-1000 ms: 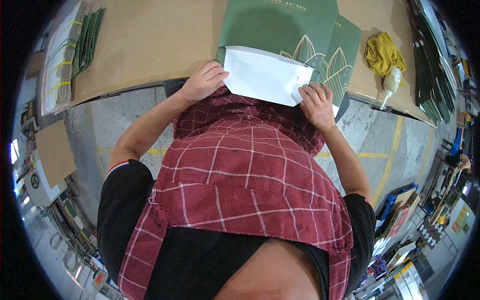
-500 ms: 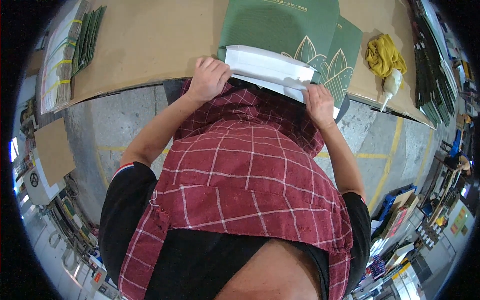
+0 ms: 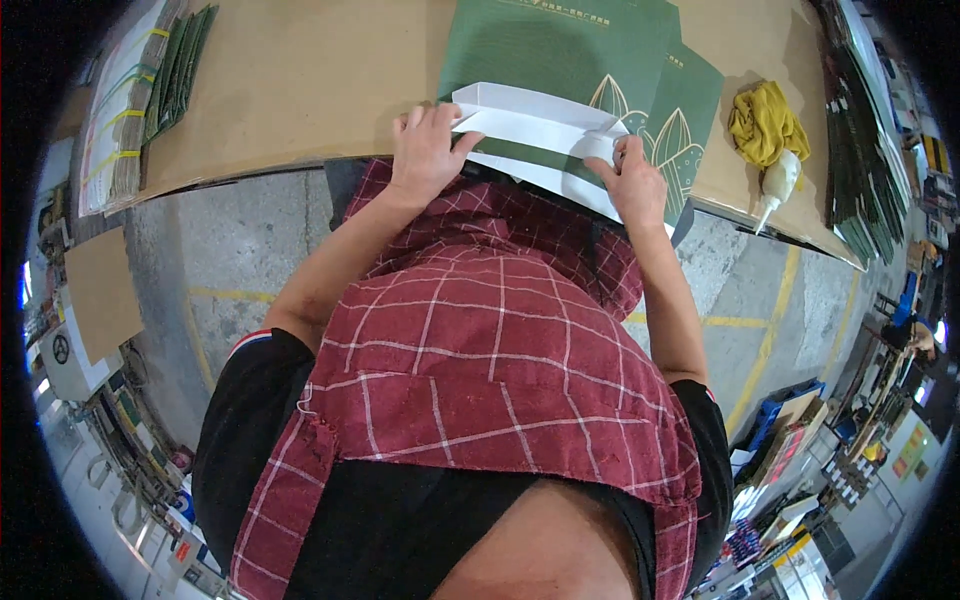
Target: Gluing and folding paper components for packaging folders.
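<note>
A green paper bag (image 3: 560,60) with gold line drawings lies at the near edge of the table, its white inner side turned up in a folded end flap (image 3: 530,112). At the flap's left corner, my left hand (image 3: 428,155) is closed on the paper, its thumb reaching inward. My right hand (image 3: 636,182) grips the opposite corner with curled fingers, thumb pointing left. Between the hands, a green strip runs between two white panels. Under this bag, partly covered, lies a second green bag (image 3: 695,115).
To the right lie a mustard cloth (image 3: 765,120) and a white nozzle bottle (image 3: 780,185). Stacks of dark green bags (image 3: 865,150) stand at the far right. Banded paper bundles (image 3: 120,150) and folded green bags (image 3: 178,80) lie at the left. The brown tabletop (image 3: 310,80) ends near my waist.
Both thumbs have moved inward over the flap, and my right hand has shifted slightly up. A green strip now shows between the white panels.
</note>
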{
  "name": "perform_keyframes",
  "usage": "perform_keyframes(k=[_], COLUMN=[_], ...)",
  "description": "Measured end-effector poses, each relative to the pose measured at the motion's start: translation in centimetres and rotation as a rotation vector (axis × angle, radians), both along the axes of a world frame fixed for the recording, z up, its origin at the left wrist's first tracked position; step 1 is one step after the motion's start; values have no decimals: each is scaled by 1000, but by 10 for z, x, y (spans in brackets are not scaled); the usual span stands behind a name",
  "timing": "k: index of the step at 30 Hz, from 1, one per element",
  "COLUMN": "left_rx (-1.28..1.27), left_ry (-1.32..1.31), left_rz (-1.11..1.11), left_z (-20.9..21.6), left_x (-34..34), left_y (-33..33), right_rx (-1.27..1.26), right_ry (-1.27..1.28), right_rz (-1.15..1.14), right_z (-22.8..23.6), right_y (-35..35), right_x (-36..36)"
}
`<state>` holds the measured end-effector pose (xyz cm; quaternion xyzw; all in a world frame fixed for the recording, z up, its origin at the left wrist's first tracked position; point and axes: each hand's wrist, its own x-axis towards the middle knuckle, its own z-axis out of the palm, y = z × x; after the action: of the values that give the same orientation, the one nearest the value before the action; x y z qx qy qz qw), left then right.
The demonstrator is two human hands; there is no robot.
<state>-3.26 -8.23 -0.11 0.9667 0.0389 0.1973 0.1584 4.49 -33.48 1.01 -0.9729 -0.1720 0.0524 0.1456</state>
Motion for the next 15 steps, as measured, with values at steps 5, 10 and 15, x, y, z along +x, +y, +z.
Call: perform_keyframes(k=[5, 10, 15], left_rx=[361, 153, -50], left_ry=[41, 140, 38], left_rz=[-605, -649, -499], left_z=[-24, -1, -24], left_x=[5, 2, 8], left_y=[-1, -18, 25], right_rx=[-129, -144, -82], right_ry=[-280, -229, -252], right_rz=[163, 498, 492], right_z=[-2, -15, -13], right_y=[5, 7, 0], right_x=[-13, -24, -16])
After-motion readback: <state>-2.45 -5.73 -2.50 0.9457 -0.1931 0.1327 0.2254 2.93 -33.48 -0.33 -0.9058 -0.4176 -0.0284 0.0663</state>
